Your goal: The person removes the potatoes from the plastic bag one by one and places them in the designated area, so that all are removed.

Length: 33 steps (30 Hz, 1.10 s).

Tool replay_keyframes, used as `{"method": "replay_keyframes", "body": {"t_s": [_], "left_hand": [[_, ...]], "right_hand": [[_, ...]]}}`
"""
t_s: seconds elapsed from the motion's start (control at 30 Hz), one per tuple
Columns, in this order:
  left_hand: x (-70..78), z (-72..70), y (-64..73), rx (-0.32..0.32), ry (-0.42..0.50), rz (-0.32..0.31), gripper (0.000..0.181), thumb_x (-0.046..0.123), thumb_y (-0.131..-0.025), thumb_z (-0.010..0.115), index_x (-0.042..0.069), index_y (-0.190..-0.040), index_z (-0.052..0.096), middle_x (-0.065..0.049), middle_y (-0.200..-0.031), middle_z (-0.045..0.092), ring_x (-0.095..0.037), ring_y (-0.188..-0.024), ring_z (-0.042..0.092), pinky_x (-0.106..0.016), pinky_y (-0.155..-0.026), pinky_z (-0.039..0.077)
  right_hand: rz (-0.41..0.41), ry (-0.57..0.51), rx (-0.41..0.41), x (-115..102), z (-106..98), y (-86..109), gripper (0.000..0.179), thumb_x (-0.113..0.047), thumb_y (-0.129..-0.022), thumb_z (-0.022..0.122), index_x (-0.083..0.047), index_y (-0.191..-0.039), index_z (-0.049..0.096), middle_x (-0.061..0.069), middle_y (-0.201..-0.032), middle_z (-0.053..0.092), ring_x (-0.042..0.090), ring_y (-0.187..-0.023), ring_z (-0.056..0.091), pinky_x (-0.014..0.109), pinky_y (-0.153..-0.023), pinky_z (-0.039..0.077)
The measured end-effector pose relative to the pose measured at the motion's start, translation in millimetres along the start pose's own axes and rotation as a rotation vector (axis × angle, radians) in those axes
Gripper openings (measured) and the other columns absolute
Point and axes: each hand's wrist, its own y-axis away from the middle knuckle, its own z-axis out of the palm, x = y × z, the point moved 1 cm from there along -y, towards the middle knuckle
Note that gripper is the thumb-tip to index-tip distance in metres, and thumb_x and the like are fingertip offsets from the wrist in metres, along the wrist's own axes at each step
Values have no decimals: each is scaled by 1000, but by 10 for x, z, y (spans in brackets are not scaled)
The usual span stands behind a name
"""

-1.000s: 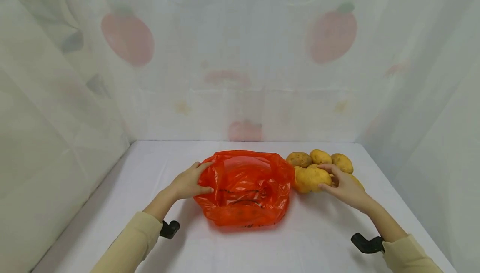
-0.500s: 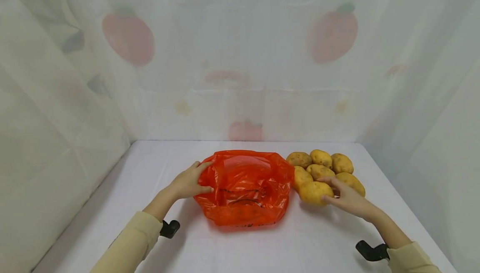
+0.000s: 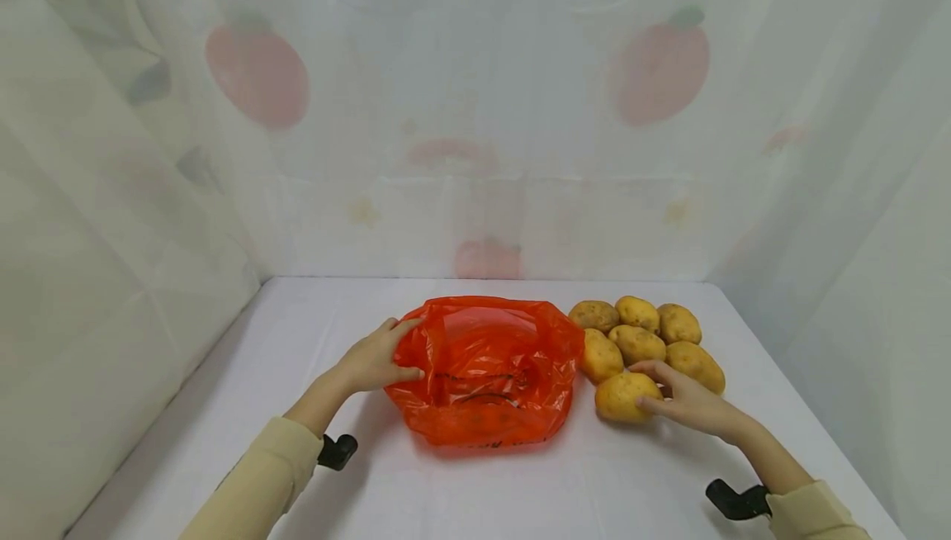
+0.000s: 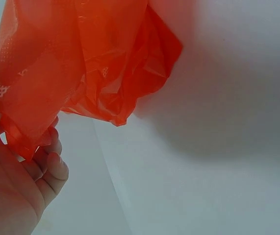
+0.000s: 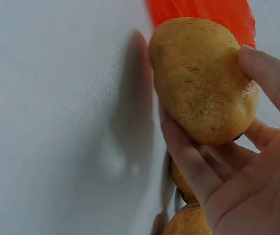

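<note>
A red plastic bag [image 3: 490, 391] lies on the white table with its mouth held wide. My left hand [image 3: 375, 358] grips the bag's left edge; in the left wrist view the fingers [image 4: 56, 169] curl around the thin film. To the right of the bag, my right hand [image 3: 687, 400] holds a yellow potato [image 3: 626, 397] between thumb and fingers. The right wrist view has this potato [image 5: 203, 81] up close, with the thumb on one side and fingers beneath. The inside of the bag is mostly hidden by its crumpled front.
Several more potatoes [image 3: 637, 344] sit in a cluster on the table's right side, behind the right hand; the nearest one [image 3: 600, 356] borders the bag. White curtains [image 3: 475, 111] with faded fruit prints enclose the table [image 3: 475, 499] at the back and sides.
The right hand has brought its potato toward the person, out from in front of the cluster, so more potatoes show behind it. The left hand and bag have stayed put.
</note>
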Motion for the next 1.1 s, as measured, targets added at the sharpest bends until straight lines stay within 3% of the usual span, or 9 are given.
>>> {"method": "replay_keyframes", "body": {"t_s": [0.53, 0.8, 1.1], "left_hand": [[0, 28, -11, 0, -10, 1, 83, 39, -71, 77, 21, -142, 36, -14, -126, 45, -28, -98, 56, -49, -81, 51], [11, 17, -7, 6, -3, 15, 84, 39, -71, 77, 21, -142, 35, -15, -127, 44, -29, -96, 58, -50, -84, 48], [8, 13, -9, -7, 0, 1, 84, 40, -71, 77, 23, -142, 35, -11, -124, 45, -27, -95, 58, -49, -83, 49]], "right_hand": [[51, -29, -55, 11, -52, -19, 45, -35, -90, 57, -11, -127, 46, 14, -126, 51, 30, -114, 48, 45, -88, 46], [99, -97, -81, 26, -56, -21, 50, -33, -93, 52, -4, -133, 42, 24, -134, 41, 30, -104, 55, 35, -77, 51], [61, -116, -68, 45, -74, 6, 54, -31, -94, 51, -2, -137, 35, 27, -133, 38, 36, -109, 52, 29, -75, 52]]}}
